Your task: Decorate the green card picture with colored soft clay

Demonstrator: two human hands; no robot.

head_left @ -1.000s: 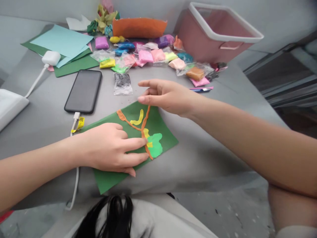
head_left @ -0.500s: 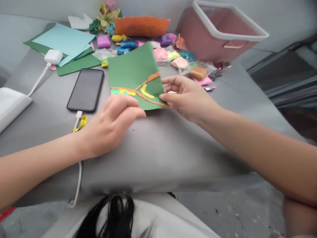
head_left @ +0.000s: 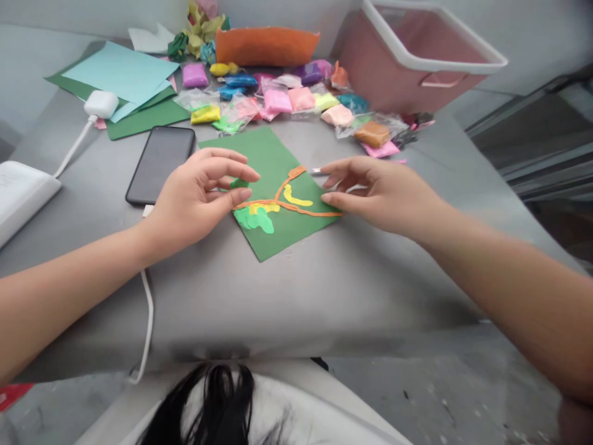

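A dark green sheet of paper (head_left: 296, 238) lies flat and turned at an angle on the table. Stuck on it are a forked orange clay strip (head_left: 308, 212), a curved yellow clay strip (head_left: 296, 197) and bright green clay (head_left: 257, 219). My left hand (head_left: 204, 191) hovers over the sheet's left side, thumb and fingers apart; a bit of green clay (head_left: 239, 183) shows behind its fingers. By the right corner is my right hand (head_left: 365, 191), its thumb and index finger parted. A small shiny piece (head_left: 316, 170) sits at its index fingertip; whether they touch is unclear.
Left of the sheet lie a phone (head_left: 162, 164) on a white cable (head_left: 149, 309) and a white charger (head_left: 100, 104). Coloured paper (head_left: 123, 71), several bagged clay packs (head_left: 278, 101), an orange curved piece (head_left: 267, 47) and a pink bin (head_left: 384, 74) stand at the back.
The green sheet has gone from raised and tilted to flat, turned and nearer me. My right hand has let go of its edge. My left hand has moved up over the sheet and opened.
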